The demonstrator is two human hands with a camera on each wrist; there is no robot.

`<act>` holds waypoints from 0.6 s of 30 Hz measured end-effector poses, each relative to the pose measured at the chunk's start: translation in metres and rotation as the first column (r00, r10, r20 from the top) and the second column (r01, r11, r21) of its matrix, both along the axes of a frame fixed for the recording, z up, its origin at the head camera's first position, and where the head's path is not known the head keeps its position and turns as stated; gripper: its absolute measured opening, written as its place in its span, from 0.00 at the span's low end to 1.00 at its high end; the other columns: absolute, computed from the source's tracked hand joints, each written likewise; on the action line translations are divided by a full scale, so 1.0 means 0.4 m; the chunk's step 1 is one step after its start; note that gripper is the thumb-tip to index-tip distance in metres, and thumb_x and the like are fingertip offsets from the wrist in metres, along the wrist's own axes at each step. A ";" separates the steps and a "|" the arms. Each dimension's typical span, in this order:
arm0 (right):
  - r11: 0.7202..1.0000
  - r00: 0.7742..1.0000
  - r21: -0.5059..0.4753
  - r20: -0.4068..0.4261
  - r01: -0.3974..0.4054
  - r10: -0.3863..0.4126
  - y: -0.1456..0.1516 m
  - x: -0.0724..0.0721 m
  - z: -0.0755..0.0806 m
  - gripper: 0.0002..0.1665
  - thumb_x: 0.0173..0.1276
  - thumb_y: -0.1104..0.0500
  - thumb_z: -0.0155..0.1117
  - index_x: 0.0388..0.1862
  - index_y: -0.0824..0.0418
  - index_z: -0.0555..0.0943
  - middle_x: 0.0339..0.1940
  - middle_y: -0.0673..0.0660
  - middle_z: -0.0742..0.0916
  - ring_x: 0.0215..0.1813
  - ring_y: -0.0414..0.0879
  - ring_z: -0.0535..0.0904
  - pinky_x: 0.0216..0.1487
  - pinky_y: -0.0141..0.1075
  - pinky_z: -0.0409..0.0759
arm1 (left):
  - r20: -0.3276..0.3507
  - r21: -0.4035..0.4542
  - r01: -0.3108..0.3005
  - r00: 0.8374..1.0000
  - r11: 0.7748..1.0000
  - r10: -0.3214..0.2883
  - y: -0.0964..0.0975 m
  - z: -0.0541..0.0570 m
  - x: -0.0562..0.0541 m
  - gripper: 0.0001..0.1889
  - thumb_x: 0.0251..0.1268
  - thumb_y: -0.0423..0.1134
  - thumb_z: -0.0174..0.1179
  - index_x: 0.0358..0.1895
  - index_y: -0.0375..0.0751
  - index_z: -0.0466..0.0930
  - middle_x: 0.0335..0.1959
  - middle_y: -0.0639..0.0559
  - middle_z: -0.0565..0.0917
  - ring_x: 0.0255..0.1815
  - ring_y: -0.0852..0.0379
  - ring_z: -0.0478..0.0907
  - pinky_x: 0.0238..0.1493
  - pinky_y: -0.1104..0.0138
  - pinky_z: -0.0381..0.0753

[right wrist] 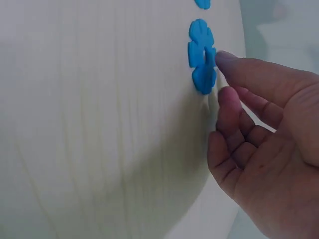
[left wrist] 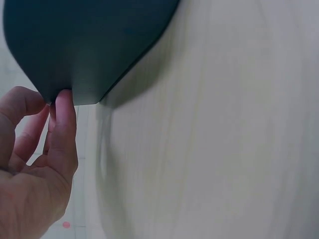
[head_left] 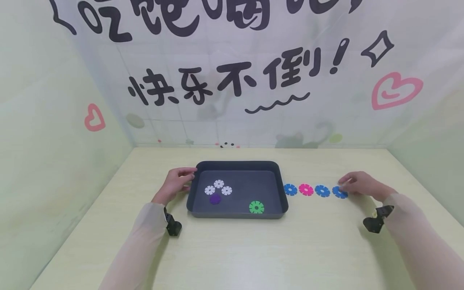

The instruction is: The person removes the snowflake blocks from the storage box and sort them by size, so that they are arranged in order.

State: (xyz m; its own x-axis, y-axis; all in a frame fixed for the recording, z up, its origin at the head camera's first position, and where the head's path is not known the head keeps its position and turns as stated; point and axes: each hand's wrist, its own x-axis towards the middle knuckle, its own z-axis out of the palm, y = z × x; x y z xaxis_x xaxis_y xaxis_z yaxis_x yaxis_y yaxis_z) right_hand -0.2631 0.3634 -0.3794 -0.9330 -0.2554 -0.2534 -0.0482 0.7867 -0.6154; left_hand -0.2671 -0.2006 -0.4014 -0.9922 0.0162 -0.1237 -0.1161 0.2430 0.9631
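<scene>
Tray [head_left: 246, 185] and blue disc [head_left: 338, 194] were touched.
Left hand [head_left: 175, 183] pinched tray's rim; right hand [head_left: 362, 185] met disc, grip could not be told.

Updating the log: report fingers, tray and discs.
Left fingers touching left side of tray. Right fingers at rightmost blue disc. Green disc, purple disc, white discs inside. No obstruction seen.

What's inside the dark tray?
The tray holds three white discs, one purple disc and one green disc. What lies beneath them is covered, and the inner face of the near wall is hidden.
</scene>
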 end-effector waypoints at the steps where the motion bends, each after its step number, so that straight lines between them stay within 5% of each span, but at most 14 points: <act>1: 1.000 1.000 0.006 -0.010 0.002 -0.002 -0.008 -0.002 0.006 0.24 0.62 0.56 0.62 0.48 0.75 0.73 0.37 0.58 0.80 0.37 0.47 0.73 0.35 0.36 0.75 | 0.000 -0.001 -0.002 1.000 1.000 0.002 -0.001 0.000 0.000 0.19 0.61 0.28 0.52 0.57 0.32 0.72 0.46 0.39 0.75 0.36 0.56 0.75 0.31 0.68 0.83; 10: 0.986 0.977 -0.026 -0.140 -0.165 0.160 -0.166 -0.020 0.103 0.20 0.61 0.59 0.63 0.47 0.72 0.75 0.30 0.55 0.79 0.34 0.49 0.74 0.36 0.40 0.77 | -0.001 -0.005 -0.007 1.000 1.000 0.007 -0.005 0.000 0.001 0.19 0.61 0.28 0.52 0.57 0.32 0.73 0.46 0.39 0.75 0.36 0.57 0.75 0.31 0.68 0.83; 18: 0.926 0.923 -0.071 -0.139 -0.371 0.359 -0.353 -0.015 0.130 0.15 0.59 0.63 0.64 0.43 0.69 0.77 0.25 0.54 0.79 0.29 0.51 0.74 0.31 0.37 0.77 | -0.001 -0.004 -0.006 1.000 1.000 0.006 0.000 -0.001 0.000 0.19 0.61 0.28 0.52 0.57 0.33 0.73 0.44 0.41 0.76 0.36 0.56 0.75 0.30 0.69 0.82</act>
